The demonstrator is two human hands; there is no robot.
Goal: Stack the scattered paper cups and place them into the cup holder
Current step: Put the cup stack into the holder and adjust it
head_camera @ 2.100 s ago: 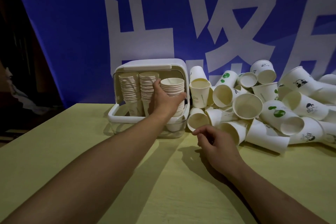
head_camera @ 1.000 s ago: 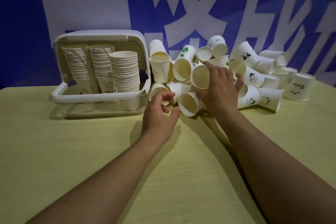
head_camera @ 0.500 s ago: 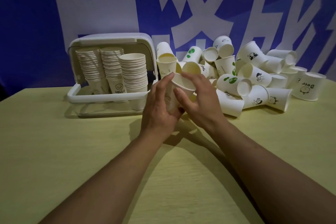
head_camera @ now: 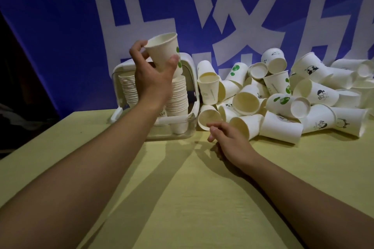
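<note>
The green-printed paper cup [head_camera: 165, 51] is held upright, mouth up, above the rightmost stack of cups [head_camera: 178, 95] in the cup holder [head_camera: 192, 79]. The left hand [head_camera: 153, 75] grips it, thumb on one wall and fingers round the other. To seat it well, I'd centre its base over the stack's rim, then lower straight. The right hand [head_camera: 230, 139] hangs loose and empty near the cup pile [head_camera: 283, 103].
</note>
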